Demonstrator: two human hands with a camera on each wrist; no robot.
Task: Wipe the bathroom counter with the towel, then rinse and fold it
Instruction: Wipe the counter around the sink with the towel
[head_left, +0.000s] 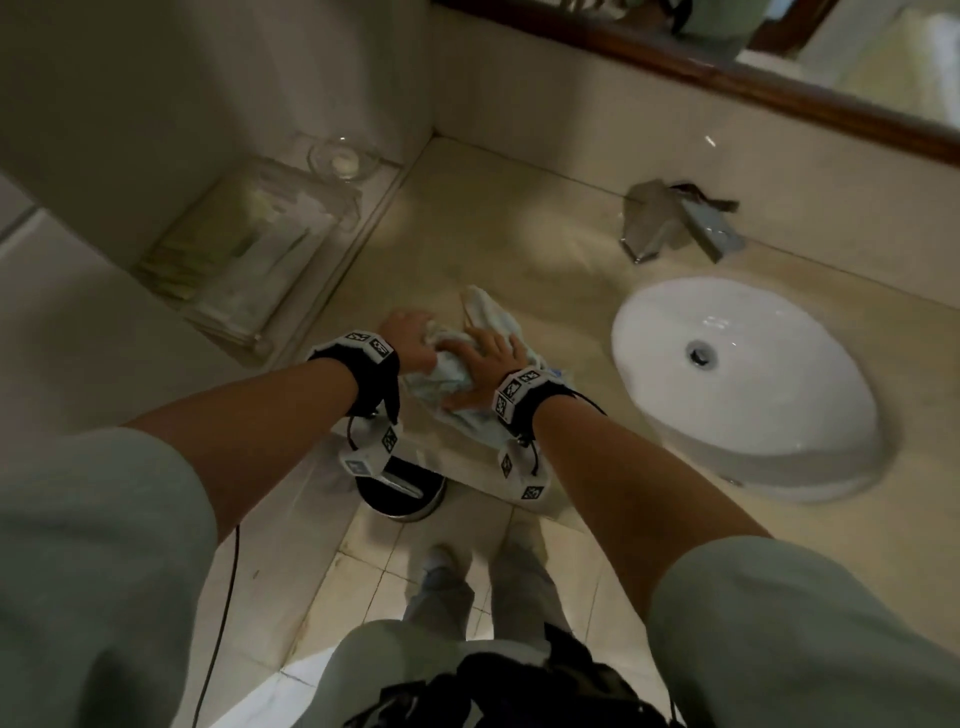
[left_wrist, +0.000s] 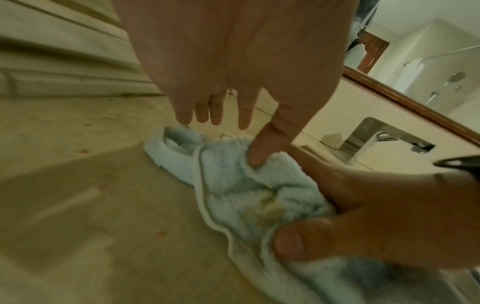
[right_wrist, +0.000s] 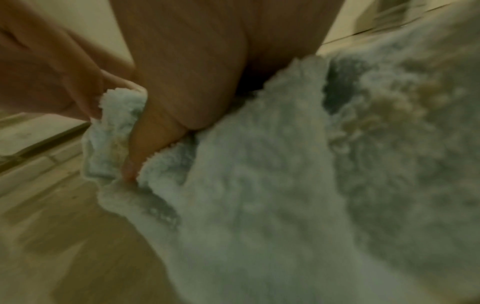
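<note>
On the surface (head_left: 519, 234), mid-frame beside the sink (head_left: 675, 322), the bunched towel (head_left: 493, 317) lies pressed under the straight-fingered left hand (head_left: 408, 338) and gripped by the right hand (head_left: 480, 369); rubbed on, its brown stain (left_wrist: 265, 207) may smear back.

Head looks down; both wrist views close, sharing towel (left_wrist: 233, 185).

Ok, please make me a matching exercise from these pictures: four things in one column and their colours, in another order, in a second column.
Things:
1 towel
2 sink basin
3 faucet
4 mirror frame

Colours:
a brown
b light blue
c shiny silver
d white

Pairs: 1-b; 2-d; 3-c; 4-a
</note>
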